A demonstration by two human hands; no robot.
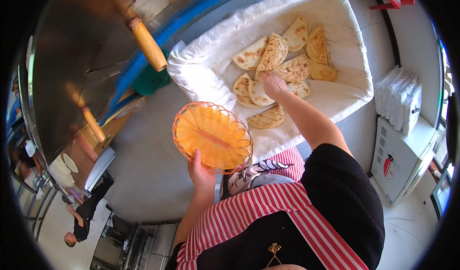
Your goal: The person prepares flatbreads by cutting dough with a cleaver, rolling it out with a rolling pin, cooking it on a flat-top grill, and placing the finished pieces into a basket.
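Observation:
An oval woven basket, orange and see-through, is held by its near rim in my left hand, with the thumb on top. Up and to the right stands a large bin lined with white cloth. Several half-moon flatbreads with browned spots lie in it, some overlapping. My right hand reaches in among them, its fingertips at the lower end of a folded flatbread. Whether the fingers grip it is hard to tell. Close by lie another flatbread and a paler one.
At upper left is a dark metal surface with two wooden handles and a blue frame edge. A white cabinet with stacked white packages stands at right. A person in dark clothes is at lower left.

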